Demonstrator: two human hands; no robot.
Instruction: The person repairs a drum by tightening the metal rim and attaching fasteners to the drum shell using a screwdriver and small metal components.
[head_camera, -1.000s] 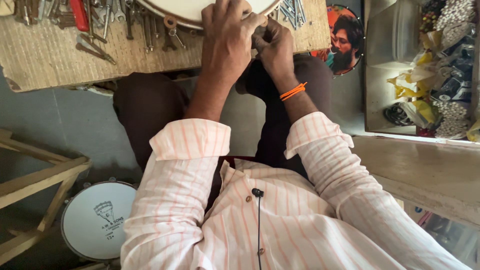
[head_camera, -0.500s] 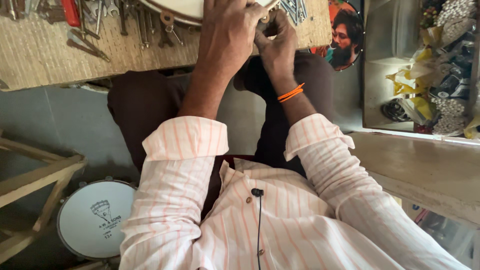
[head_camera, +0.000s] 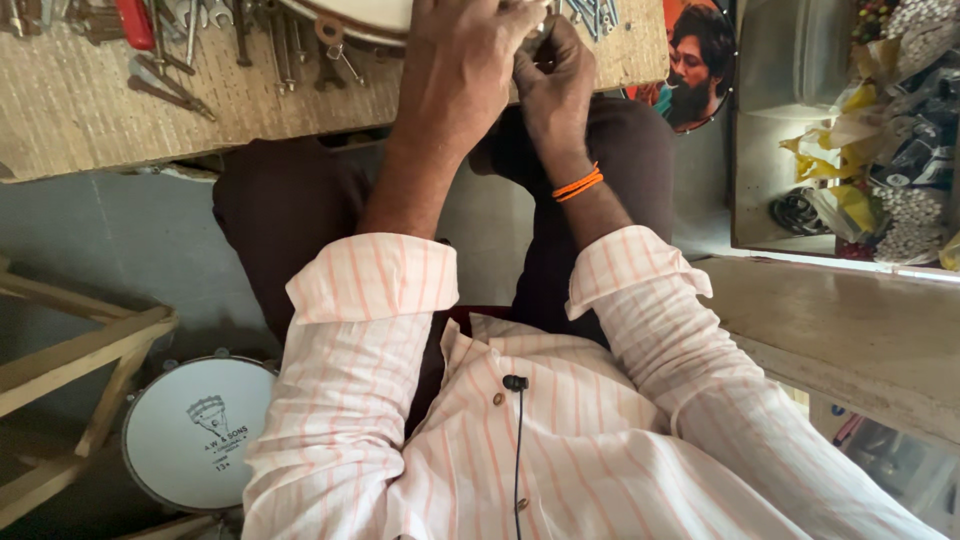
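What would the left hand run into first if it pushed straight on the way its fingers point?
The left hand points up the frame and already lies against the round drum's rim on the workbench. Going on, it would press onto that drum, though depth is unclear.

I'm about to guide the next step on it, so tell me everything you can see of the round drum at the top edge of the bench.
Only a lower arc of the drum shows; the rest runs out of the frame. It has a pale, smooth-looking head with a darker rim band, lying flat on the worn wooden workbench. The left hand lies over its edge and hides part of it, and the right hand presses in beside it at the same spot. Spanners and other metal tools lie around it.
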